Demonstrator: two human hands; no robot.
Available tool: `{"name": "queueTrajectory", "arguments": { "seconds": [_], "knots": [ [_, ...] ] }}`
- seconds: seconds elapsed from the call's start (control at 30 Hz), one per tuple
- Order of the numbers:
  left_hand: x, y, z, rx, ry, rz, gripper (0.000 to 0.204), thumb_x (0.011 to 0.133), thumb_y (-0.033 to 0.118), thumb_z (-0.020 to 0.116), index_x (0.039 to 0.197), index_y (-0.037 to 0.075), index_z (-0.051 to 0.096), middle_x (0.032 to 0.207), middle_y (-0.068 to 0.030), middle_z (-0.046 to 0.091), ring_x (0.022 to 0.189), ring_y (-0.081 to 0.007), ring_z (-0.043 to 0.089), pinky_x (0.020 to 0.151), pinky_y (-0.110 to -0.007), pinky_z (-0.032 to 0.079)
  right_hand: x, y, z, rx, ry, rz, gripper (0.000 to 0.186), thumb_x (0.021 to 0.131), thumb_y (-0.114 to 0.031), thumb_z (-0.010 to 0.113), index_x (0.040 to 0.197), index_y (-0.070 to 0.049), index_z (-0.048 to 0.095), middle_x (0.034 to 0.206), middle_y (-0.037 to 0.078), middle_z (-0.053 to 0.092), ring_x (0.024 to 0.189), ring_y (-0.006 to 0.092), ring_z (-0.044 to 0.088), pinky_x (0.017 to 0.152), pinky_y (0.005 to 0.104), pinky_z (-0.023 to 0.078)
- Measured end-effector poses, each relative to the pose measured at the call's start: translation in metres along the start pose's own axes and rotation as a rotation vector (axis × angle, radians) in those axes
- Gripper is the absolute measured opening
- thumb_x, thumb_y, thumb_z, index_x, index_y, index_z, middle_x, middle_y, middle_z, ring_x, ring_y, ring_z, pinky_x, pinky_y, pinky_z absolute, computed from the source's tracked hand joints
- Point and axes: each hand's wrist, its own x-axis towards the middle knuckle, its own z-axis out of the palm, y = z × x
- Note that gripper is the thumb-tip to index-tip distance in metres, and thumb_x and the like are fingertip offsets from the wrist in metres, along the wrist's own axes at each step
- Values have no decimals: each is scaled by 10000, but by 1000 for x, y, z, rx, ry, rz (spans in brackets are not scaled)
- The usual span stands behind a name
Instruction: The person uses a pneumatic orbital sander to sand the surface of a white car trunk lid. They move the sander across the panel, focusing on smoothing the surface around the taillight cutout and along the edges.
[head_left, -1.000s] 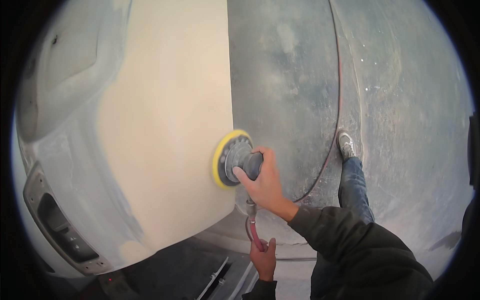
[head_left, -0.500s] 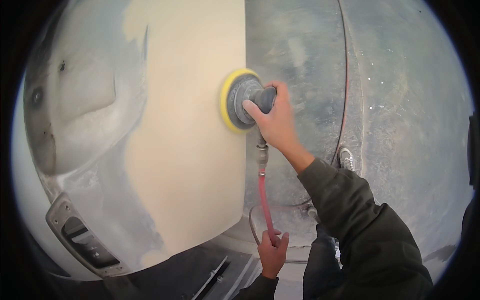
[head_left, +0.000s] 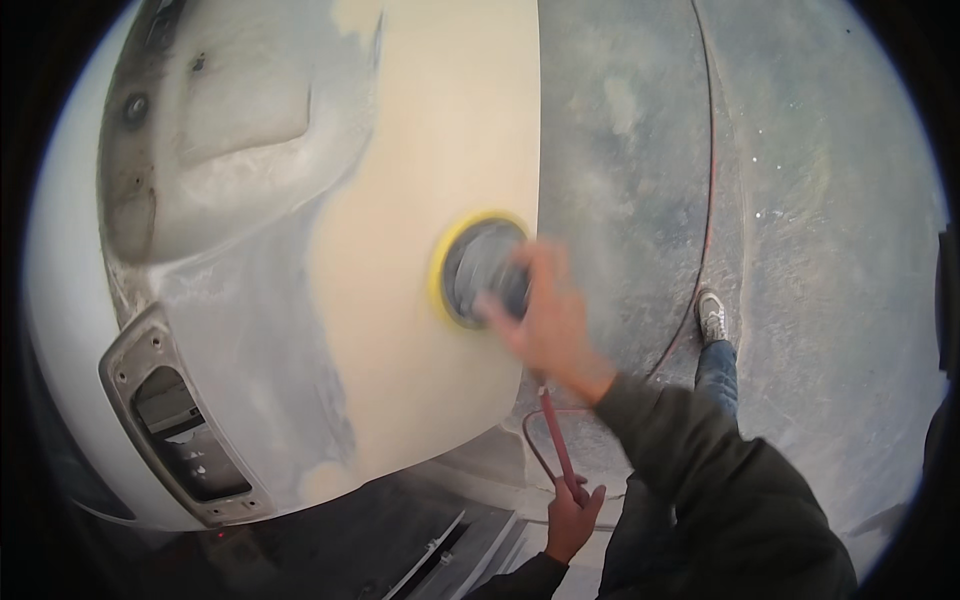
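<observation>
My right hand (head_left: 556,322), smeared by motion, grips a round air sander (head_left: 472,265) with a yellow-edged pad. The sander's pad lies against the cream-coloured coat (head_left: 420,140) on a vehicle body panel (head_left: 250,290), close to that panel's right edge. Lower down, my left hand (head_left: 572,522) is closed around the red air hose (head_left: 557,435) that runs up to the sander. My right wrist and hand hide the hose fitting.
At the left, the panel has a recessed area and a lamp opening (head_left: 190,430) with a bare frame. A long thin hose (head_left: 711,150) crosses the dusty grey floor (head_left: 830,230). My shoe (head_left: 712,315) stands beside it. Metal strips (head_left: 430,555) lie below the panel.
The sander and my right hand have moved down along the panel. My left hand still holds the hose. The view has shifted, so the panel appears farther right, and more of my leg shows.
</observation>
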Motion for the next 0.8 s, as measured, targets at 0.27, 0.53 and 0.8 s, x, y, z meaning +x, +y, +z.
{"name": "queueTrajectory", "arguments": {
  "seconds": [0.27,0.53,0.8],
  "knots": [
    [-17,12,-32,70,-37,-2,385,891,224,801,1095,15,551,669,-33,554,609,-156,575,604,-355,475,-2,-22,5,-72,50,-38,536,833,-218,786,1266,-64,511,1194,189,536,984,368,636,764,454,557],
    [-32,-33,-18,11,-151,-88,452,907,309,791,1123,4,537,735,-46,585,669,-179,610,655,-356,503,-68,-42,16,-38,-127,-115,522,782,-164,813,1226,-127,541,1263,138,513,982,345,669,684,444,582],
    [-37,-51,-13,91,-218,-101,470,905,303,785,1153,3,521,745,-56,588,674,-203,619,651,-376,500,-81,13,4,-133,-39,21,496,856,-255,797,1241,-103,525,1283,158,517,975,373,659,697,487,579]
  ]
}}
